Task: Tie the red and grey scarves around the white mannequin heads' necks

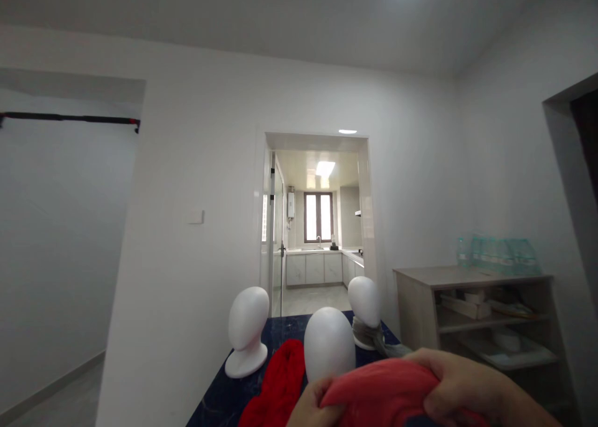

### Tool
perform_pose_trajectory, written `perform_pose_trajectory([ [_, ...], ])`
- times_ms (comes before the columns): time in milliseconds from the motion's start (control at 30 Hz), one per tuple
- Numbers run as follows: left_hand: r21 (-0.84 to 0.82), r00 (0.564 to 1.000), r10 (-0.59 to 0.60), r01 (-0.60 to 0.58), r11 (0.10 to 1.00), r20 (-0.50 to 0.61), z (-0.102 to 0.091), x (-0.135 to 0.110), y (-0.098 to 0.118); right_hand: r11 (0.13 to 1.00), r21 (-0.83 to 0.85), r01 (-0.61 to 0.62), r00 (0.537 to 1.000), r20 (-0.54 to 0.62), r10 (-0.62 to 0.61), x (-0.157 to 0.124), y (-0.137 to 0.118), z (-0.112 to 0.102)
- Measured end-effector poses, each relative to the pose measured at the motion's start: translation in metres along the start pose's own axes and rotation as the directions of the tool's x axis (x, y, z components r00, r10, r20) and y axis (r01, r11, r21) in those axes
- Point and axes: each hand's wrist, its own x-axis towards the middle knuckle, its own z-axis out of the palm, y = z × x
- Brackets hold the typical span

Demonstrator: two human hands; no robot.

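A coral-red cloth (383,383) is stretched between my two hands at the bottom of the view. Its folded edge is pinched by my left hand (315,405), while my right hand (467,380) grips the other side, thumb on top. The cloth's lower part is cut off, so I cannot tell its full shape. Just beyond it stands a white mannequin head (329,343) with nothing around its visible part. To its left a bright red knitted scarf (284,371) lies bunched on the table. A grey scarf (369,332) wraps the neck of another mannequin head (364,299) at the right.
A third mannequin head (248,321) stands on the dark blue marbled table (219,383) at the left. Right of the table is a wooden shelf unit (420,302) with wrapped water bottles (504,255) on top. Behind, a doorway (317,141) opens to a kitchen.
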Motion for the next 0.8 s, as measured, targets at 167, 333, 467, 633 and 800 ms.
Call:
perform_pose_trajectory([
  [167, -0.161, 0.996, -0.04, 0.052, 0.986, 0.079, -0.027, 0.014, 0.042, 0.979, -0.193, -0.064, 0.992, -0.116, 0.043, 0.006, 0.004, -0.026],
  [333, 0.026, 0.995, 0.011, -0.013, 1.0, 0.095, -0.071, 0.032, 0.091, 0.946, -0.308, -0.101, 0.988, -0.144, 0.058, 0.026, 0.001, -0.066],
  [467, 0.533, 0.995, 0.092, -0.092, 0.841, 0.027, -0.109, 0.051, 0.133, 0.975, -0.216, -0.056, 0.993, -0.11, 0.033, 0.041, -0.01, -0.106],
  [633, 0.94, 0.912, 0.398, -0.047, 0.338, -0.098, -0.136, 0.093, 0.153, 0.958, 0.231, 0.172, 0.979, -0.152, -0.139, 0.088, -0.012, -0.146],
  [800, 0.987, 0.868, 0.471, 0.151, 0.049, -0.156, -0.147, 0.128, 0.118, 0.838, 0.449, 0.308, 0.929, -0.333, -0.163, 0.155, 0.01, -0.157],
])
